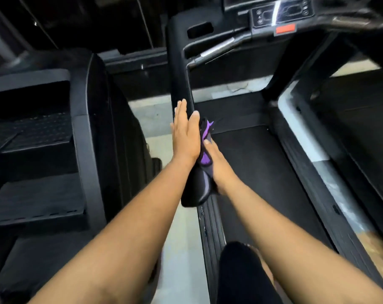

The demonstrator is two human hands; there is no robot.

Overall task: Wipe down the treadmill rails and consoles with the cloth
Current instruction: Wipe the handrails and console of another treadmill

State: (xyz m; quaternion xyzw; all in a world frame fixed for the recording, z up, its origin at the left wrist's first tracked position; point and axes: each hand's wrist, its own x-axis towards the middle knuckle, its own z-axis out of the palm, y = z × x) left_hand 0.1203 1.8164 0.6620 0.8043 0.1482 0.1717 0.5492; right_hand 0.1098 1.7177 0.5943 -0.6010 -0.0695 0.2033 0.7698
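The right hand (pixel 214 159) is pinching a black-and-purple cloth (pixel 204 159) against the left treadmill rail (pixel 181 88), likely to drag it along. The left hand (pixel 186 132) is lying flat, fingers straight, pressing the cloth's other side, sandwiching the rail. Beyond them, the console (pixel 280 15) is waiting; below, the belt (pixel 263 167) is running.

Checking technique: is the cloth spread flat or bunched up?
Bunched up: the cloth sits crumpled between the flat left hand and the right hand.
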